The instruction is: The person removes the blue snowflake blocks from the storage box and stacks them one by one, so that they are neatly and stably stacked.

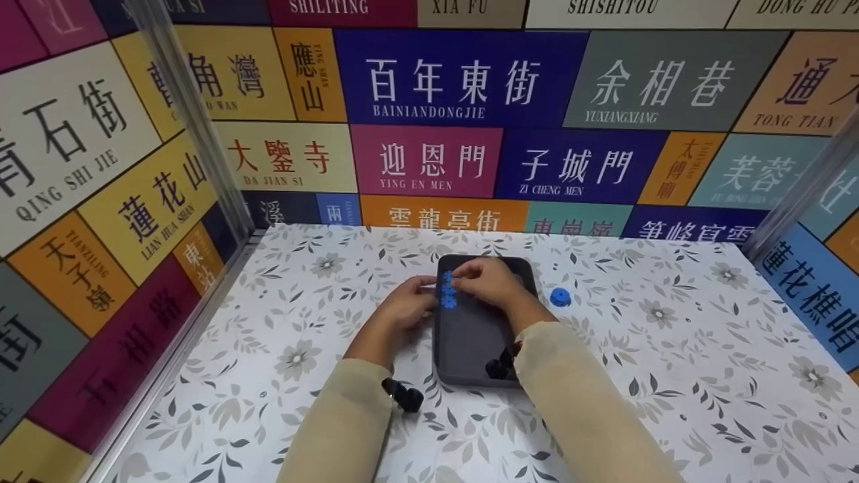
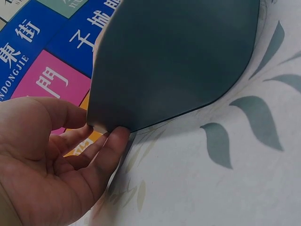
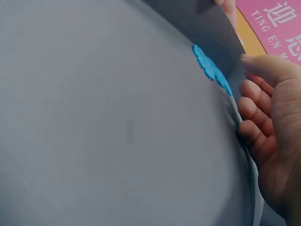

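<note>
In the head view a dark grey tray (image 1: 470, 342) with rounded corners lies on the patterned tabletop. Several small blue flower-shaped pieces (image 1: 448, 300) form a short row along its upper left side; the right wrist view shows these pieces (image 3: 209, 68) near the tray wall (image 3: 251, 188). My left hand (image 1: 411, 303) grips the tray's left edge, its fingertips (image 2: 120, 134) against the wall in the left wrist view. My right hand (image 1: 493, 283) reaches over the tray, curled fingers pinched at the uppermost blue piece, which they partly hide. The curled fingers (image 3: 254, 110) also show in the right wrist view.
Right of the tray, a blue round piece (image 1: 560, 297), apparently a small stack, stands on the table (image 1: 644, 362). Upright panels (image 1: 429, 161) printed with place names border the table at the back and both sides. A dark device (image 1: 402, 396) is strapped at the left wrist.
</note>
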### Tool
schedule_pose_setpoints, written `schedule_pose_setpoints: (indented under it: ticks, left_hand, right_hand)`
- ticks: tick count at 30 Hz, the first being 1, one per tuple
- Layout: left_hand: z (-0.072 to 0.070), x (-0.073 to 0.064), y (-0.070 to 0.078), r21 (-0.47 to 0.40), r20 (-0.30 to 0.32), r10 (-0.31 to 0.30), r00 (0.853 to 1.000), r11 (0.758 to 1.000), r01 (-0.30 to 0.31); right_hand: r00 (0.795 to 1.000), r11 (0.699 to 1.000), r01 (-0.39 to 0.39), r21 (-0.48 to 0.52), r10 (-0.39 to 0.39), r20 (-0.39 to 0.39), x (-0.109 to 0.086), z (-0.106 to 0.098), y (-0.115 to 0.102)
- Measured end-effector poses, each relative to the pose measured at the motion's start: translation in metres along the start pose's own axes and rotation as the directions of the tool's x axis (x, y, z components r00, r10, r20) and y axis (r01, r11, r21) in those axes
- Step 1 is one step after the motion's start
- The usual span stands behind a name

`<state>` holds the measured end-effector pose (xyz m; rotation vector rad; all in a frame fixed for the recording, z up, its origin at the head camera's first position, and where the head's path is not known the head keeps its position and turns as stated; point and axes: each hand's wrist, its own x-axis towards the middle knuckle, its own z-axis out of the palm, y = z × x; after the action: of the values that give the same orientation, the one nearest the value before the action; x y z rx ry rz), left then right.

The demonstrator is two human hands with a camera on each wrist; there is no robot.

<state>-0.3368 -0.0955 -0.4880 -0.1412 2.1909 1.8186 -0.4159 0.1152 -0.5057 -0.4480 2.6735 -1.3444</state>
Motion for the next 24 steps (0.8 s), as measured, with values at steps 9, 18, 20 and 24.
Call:
schedule_pose_setpoints:
  ticks: [9, 18, 20, 24]
  left_hand:
    - [0.0003, 0.0010, -0.0022, -0.051, 0.008, 0.009, 1.000, 0.999, -0.009]
    - [0.0004, 0.0028, -0.0031, -0.088, 0.022, 0.028, 0.999, 0.996, -0.026]
    - [0.0002, 0.0025, -0.0029, -0.070, 0.024, 0.036, 0.999, 0.997, -0.034]
    - [0.0002, 0.0024, -0.0026, -0.072, 0.028, 0.030, 0.999, 0.997, -0.028]
  right_hand:
    - [0.986, 0.998, 0.064, -0.011, -0.062, 0.153, -0.0025, -0.0027, -0.0038]
    - [0.975, 0.988, 0.101, -0.120, -0.074, 0.208, -0.0029, -0.0033, -0.0075]
    - [0.974, 0.984, 0.108, -0.142, -0.077, 0.212, -0.0034, -0.0027, -0.0082]
    - [0.974, 0.977, 0.114, -0.183, -0.073, 0.215, -0.0044, -0.0024, -0.0102]
